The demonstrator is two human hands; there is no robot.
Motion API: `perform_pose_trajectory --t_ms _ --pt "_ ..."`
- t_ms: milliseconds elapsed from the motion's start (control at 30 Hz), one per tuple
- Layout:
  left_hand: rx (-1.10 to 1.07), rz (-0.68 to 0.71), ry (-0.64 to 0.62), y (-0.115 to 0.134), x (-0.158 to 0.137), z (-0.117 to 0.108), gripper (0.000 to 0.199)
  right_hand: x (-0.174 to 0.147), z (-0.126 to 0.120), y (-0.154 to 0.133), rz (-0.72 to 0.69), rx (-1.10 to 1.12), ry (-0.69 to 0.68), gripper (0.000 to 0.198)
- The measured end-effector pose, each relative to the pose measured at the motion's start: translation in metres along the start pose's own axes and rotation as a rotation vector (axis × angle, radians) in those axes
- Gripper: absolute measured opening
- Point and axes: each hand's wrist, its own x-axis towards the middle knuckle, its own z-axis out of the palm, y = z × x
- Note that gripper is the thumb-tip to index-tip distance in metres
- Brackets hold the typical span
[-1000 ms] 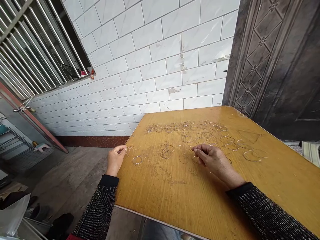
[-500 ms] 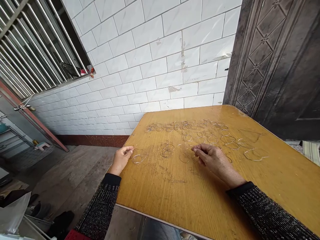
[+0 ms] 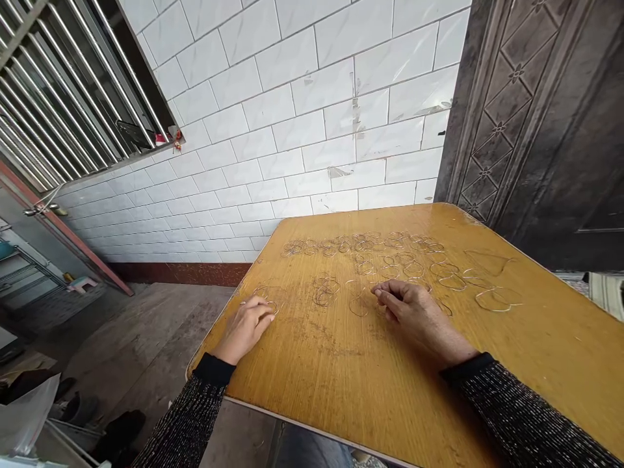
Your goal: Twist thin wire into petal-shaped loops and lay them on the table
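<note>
My left hand (image 3: 247, 328) rests low over the table's left side, fingers curved down and a little apart, touching a thin wire coil (image 3: 273, 307) that they partly hide. My right hand (image 3: 414, 311) is near the table's middle, with thumb and forefinger pinched together on what looks like the end of a thin wire (image 3: 359, 303). That wire forms a faint loop left of the fingertips. Between my hands lies a tangled wire coil (image 3: 325, 290). Behind my right hand are more looped wires (image 3: 453, 276).
Several small wire coils (image 3: 344, 244) form a row across the far part of the wooden table (image 3: 302, 377). A tiled wall (image 3: 297, 123) stands behind it, a dark metal door (image 3: 560, 130) to the right. A barred window (image 3: 68, 91) is at upper left.
My left hand has lowered and moved slightly right onto the coil, its pinch loosened and its fingers spread. The right hand has barely moved and stays pinched.
</note>
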Motion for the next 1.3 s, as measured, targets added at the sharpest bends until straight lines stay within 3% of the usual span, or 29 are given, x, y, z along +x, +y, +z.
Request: perform_pose_trajectory --t_ms 267,433,500,600,733,967,1167,1300 --pt "-0.069 0.016 -0.125 0.039 -0.02 0.008 0.018 0.0 0.001 0.003 -0.007 0.033 -0.005 0.029" --pt "-0.394 -0.103 -0.06 0.07 -0.012 0.015 0.01 0.0 0.003 -0.003 -0.011 0.085 -0.014 0.028" --pt "-0.575 -0.191 -0.096 0.081 -0.004 0.014 0.01 -0.002 0.004 -0.007 -0.012 0.138 -0.08 0.026" --pt "-0.782 -0.312 -0.176 0.095 0.009 0.012 0.015 -0.008 0.007 -0.014 -0.037 0.233 -0.286 0.025" --pt "-0.968 -0.336 -0.219 0.107 0.02 0.016 0.018 -0.015 0.009 -0.026 -0.021 0.296 -0.499 0.023" --pt "-1.166 -0.372 -0.198 0.108 0.028 0.034 0.022 -0.012 0.012 -0.029 0.027 0.343 -0.421 0.014" --pt "-1.195 -0.391 -0.113 0.111 0.028 0.04 0.024 -0.013 0.019 -0.027 0.076 0.371 -0.414 0.01" --pt "-1.155 -0.361 -0.101 0.109 0.028 0.041 0.024 -0.012 0.02 -0.023 0.003 0.184 -0.287 0.005"
